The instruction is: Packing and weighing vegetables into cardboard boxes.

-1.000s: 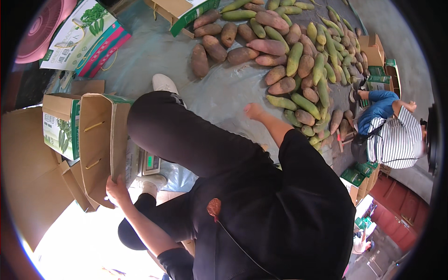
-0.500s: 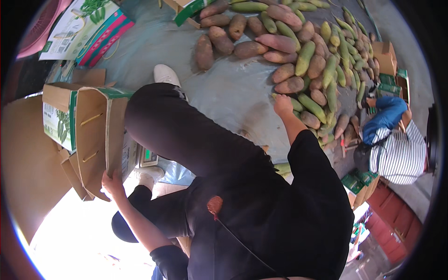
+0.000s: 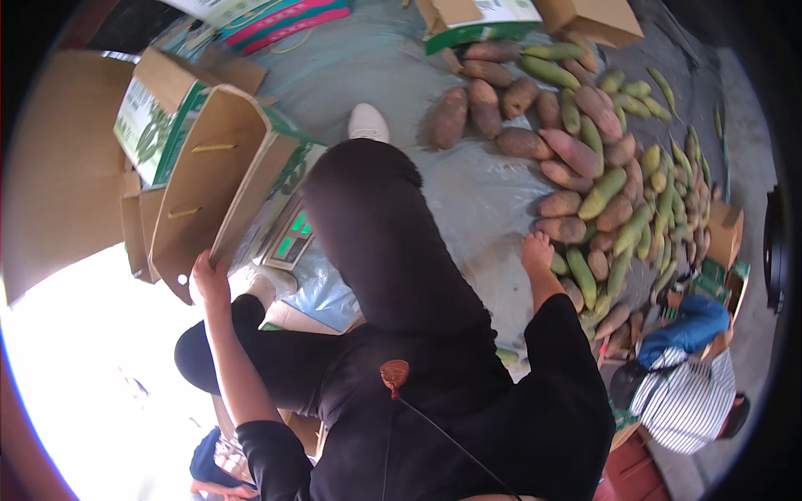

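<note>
My left hand (image 3: pixel 210 281) grips the lower edge of an open cardboard box (image 3: pixel 213 142), its fingers closed on the flap. The box lies tilted, its brown inside facing me, with two yellowish cord strips in its walls. My right hand (image 3: pixel 537 250) is closed at the near left edge of a heap, its fingers curled beside a long green radish (image 3: pixel 559 264). Whether it grips that radish or something else is hidden under the fingers. Rough reddish-brown tubers (image 3: pixel 561 229) and more green radishes (image 3: pixel 603 194) lie around it.
A scale (image 3: pixel 291 240) with a lit green display stands by the tilted box. Printed cartons (image 3: pixel 480 17) lie at the far side. A person in a striped shirt (image 3: pixel 685 401) crouches at right. Another person (image 3: pixel 225 463) is partly visible at lower left.
The view has shifted, so the heap and the box sit differently in the picture. My left hand stays on the box's edge; my right hand remains at the near edge of the heap.
</note>
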### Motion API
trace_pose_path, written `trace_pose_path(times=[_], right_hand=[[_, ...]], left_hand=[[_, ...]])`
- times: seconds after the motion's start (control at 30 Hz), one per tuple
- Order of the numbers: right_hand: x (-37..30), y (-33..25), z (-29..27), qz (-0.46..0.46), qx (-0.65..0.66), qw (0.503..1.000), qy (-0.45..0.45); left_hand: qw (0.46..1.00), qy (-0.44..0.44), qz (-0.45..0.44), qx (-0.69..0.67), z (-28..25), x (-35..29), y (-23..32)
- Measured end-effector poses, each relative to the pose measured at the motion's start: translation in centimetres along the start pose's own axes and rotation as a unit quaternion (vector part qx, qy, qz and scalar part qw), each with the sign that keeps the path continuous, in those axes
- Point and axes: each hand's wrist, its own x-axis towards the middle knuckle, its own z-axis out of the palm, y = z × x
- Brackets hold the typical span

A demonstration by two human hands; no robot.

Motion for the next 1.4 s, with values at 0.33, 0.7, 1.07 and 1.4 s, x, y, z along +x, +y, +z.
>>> trace_pose_path(times=[0.33,0.7,1.07,1.4], right_hand=[[1.6,1.7,3.6,-0.062,-0.043,0.997,-0.012],[0.9,0.9,-2.1,-0.132,0.163,0.965,0.157],[-1.1,-6.6,-22.0,-0.169,0.591,0.758,0.217],[-12.9,-18.2,-47.7,-0.54,0.582,0.55,0.26]], left_hand=[[0.997,0.026,-0.028,0.061,-0.4,-0.9,2.4],[0.995,-0.017,-0.037,0.086,-2.1,-2.0,5.4],[0.995,-0.001,0.002,0.1,-1.9,-2.3,5.0],[0.995,0.005,0.0,0.098,-2.3,-2.2,4.2]])
